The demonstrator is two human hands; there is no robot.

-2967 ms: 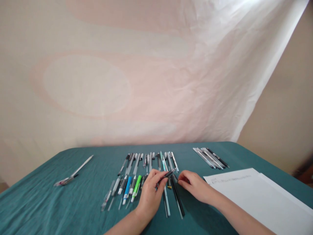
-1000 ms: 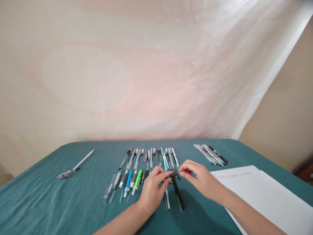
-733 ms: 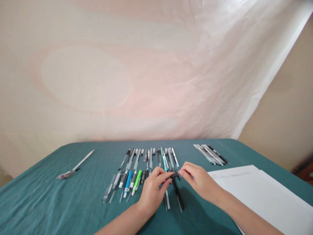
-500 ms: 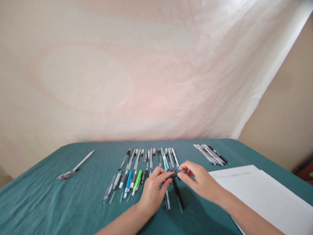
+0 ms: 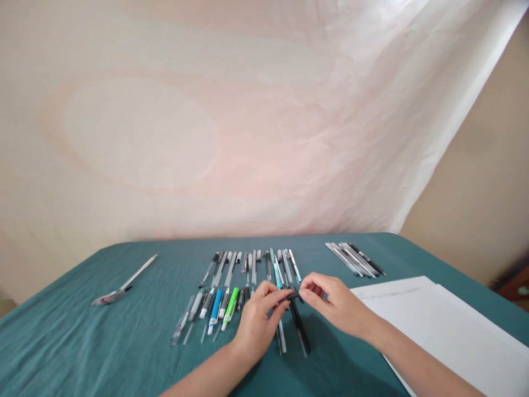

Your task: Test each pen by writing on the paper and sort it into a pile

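My left hand (image 5: 257, 324) is closed around a short black pen (image 5: 292, 296), held level above the table. My right hand (image 5: 330, 302) pinches the pen's right end with thumb and forefinger. Both hands hover over a row of several pens (image 5: 231, 281) laid side by side on the teal tablecloth (image 5: 124, 342), among them a blue one (image 5: 215, 311) and a green one (image 5: 230, 307). Two long dark pens (image 5: 300, 328) lie just below my fingers.
A second bunch of several pens (image 5: 355, 259) lies at the far right. White paper sheets (image 5: 446, 331) cover the near right of the table. A single white pen (image 5: 124, 284) lies apart at the left. A pale cloth backdrop (image 5: 248, 110) hangs behind.
Three seconds ago only my left hand held the black pen; my right hand has since come to its end and pinches it. Both hands have barely shifted in the last second.
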